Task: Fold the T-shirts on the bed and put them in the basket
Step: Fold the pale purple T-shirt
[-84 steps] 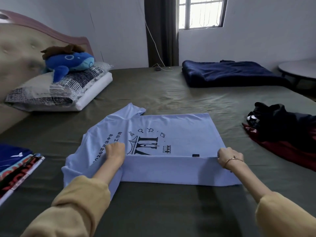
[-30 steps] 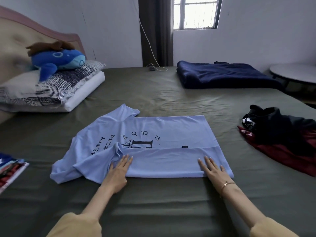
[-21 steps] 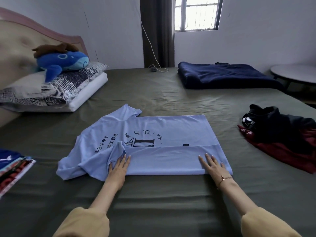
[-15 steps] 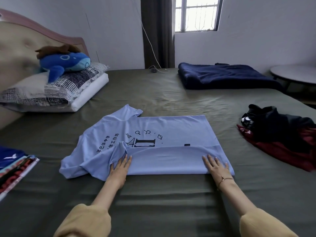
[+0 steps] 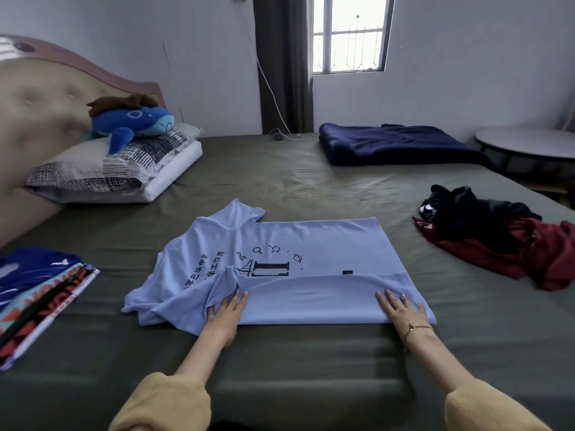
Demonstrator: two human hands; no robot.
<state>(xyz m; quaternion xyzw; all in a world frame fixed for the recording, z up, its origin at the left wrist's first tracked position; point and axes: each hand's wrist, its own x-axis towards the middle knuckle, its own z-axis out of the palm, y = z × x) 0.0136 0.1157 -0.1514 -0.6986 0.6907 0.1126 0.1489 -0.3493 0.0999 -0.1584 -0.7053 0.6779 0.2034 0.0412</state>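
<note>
Head view: light blue T-shirt (image 5: 311,244) lies mid-bed (image 5: 280,188), near edge folded up over the print. Left hand (image 5: 225,315) flat, fingers straight, pressing the fold's left end by the bunched sleeve; right hand (image 5: 401,309) flat on the fold's right end, grasping nothing. Right of the shirt: black and red clothes pile (image 5: 497,231). Left of it: what looks like folded shirts, stacked (image 5: 34,293), partly cut off. Beyond it: navy blanket (image 5: 395,144).

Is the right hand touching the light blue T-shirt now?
Touching. The head view shows the right hand lying flat, fingers straight, on the folded near edge of the light blue T-shirt.
</note>
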